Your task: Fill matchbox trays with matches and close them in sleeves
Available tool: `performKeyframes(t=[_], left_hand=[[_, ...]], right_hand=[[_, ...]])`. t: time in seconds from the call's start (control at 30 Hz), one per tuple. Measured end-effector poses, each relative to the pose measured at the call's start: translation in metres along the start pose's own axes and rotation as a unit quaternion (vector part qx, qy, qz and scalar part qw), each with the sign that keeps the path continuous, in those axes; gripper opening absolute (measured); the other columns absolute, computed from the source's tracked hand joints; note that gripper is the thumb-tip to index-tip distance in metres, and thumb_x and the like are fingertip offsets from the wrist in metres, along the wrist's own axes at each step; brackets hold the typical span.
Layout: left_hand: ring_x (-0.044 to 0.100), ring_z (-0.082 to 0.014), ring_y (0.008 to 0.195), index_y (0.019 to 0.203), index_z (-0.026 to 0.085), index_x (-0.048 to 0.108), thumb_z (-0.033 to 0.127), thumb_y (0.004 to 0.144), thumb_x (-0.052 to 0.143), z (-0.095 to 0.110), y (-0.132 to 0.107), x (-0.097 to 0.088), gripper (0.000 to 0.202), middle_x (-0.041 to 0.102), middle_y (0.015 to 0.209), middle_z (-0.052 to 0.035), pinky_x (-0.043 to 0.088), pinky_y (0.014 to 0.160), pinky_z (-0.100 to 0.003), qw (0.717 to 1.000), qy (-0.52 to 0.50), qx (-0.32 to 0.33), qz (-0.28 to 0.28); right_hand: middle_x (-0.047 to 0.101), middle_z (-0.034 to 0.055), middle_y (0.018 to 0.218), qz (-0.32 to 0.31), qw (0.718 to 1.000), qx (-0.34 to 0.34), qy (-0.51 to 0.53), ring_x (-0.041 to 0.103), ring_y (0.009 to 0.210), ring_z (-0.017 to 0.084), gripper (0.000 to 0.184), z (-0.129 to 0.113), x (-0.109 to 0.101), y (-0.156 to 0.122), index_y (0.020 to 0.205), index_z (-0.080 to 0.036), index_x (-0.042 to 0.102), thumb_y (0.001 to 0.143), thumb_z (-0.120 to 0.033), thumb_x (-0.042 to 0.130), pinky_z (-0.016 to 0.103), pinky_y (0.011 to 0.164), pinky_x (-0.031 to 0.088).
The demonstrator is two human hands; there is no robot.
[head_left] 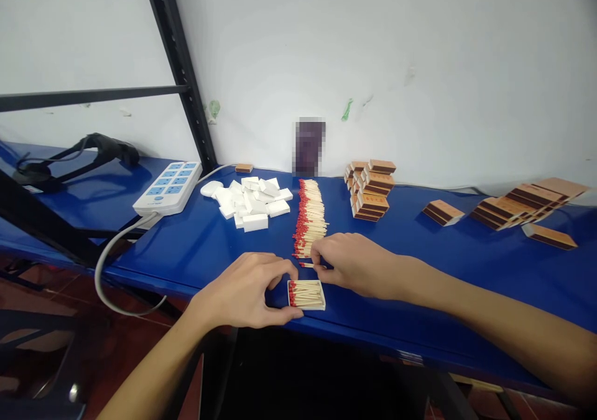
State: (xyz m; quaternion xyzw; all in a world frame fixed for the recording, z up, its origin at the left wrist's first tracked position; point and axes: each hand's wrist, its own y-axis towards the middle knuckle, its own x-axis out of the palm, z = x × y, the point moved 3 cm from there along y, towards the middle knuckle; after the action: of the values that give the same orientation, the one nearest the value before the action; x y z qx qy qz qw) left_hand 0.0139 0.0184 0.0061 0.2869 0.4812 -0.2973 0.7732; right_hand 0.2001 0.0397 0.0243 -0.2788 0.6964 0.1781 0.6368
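My left hand (pixel 245 289) grips the small white matchbox tray (pixel 323 295) at its left end, thumb on the near side and index finger at the far side. Matches (pixel 306 293) lie in the tray with their red heads to the left. Just beyond the tray, my right hand (pixel 354 263) pinches a match (pixel 306 264), whose red head sticks out to the left. Whether it holds more than one is hidden by the fingers. A long row of loose matches (pixel 310 214) runs back towards the wall, red heads also to the left.
White empty-looking trays (pixel 254 199) are heaped at the left. Brown matchbox sleeves (pixel 373 186) stand stacked right of the match row, and more matchboxes (pixel 522 205) lie far right. A power strip (pixel 170 186) sits by the black shelf post (pixel 186 78). The blue table (pixel 224 252) ends close before me.
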Motion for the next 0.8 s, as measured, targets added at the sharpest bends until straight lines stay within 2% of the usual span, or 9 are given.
performKeyframes(t=[0.4,0.63,0.8], left_hand=[[0.045,-0.0121,0.058,0.091,0.02,0.06,0.049,0.077,0.068,0.0014,0.0016,-0.001,0.033,0.046,0.067,0.0053,0.035,0.061,-0.027,1.0,-0.002,0.006,0.002],[0.046,-0.0119,0.059,0.091,0.02,0.059,0.047,0.077,0.069,0.0026,-0.0001,-0.0018,0.032,0.047,0.067,0.0056,0.035,0.062,-0.027,1.0,-0.007,0.014,0.006],[0.045,-0.0121,0.058,0.092,0.021,0.059,0.049,0.077,0.068,0.0011,0.0007,-0.0012,0.033,0.046,0.067,0.0058,0.035,0.061,-0.027,1.0,-0.003,0.007,0.004]], right_hand=[[0.063,0.0019,0.073,-0.06,0.998,0.003,-0.032,0.054,0.063,0.014,0.011,-0.0001,-0.0102,-0.0072,0.076,-0.019,0.055,0.086,-0.02,0.052,0.026,0.052,0.027],[0.062,0.0022,0.07,-0.052,0.992,0.004,-0.115,0.054,0.057,0.015,0.01,-0.0017,-0.0041,-0.0071,0.075,-0.019,0.051,0.085,-0.018,0.052,0.027,0.048,0.02],[0.059,0.0013,0.067,-0.06,0.992,0.007,-0.112,0.051,0.055,0.014,0.011,0.0019,-0.0074,-0.006,0.074,-0.019,0.05,0.084,-0.017,0.051,0.027,0.049,0.021]])
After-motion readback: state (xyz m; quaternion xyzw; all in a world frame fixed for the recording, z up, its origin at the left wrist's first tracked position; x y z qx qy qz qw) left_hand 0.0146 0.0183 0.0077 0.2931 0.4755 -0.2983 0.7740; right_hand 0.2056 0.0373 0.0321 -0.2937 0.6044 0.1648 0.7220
